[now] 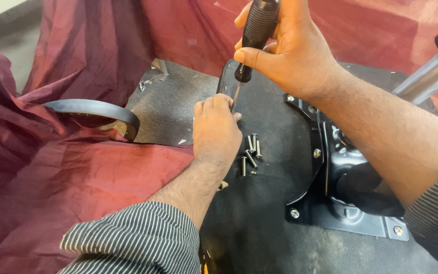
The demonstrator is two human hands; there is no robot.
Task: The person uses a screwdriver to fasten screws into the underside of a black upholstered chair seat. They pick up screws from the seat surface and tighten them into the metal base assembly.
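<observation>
Striped sleeve nearest. Left hand curled at seat underside edge, steadying the shaft; fingertips hidden. Right hand fist-closed around screwdriver handle, tool upright. Loose screws just right of left hand; metal bracket farther right.

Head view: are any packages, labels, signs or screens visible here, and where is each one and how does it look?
No packages, signs or screens are visible.
Screwdriver handle: top centre, gripped by the right hand; black, ribbed, with one small pale printed mark near its lower end.
</observation>
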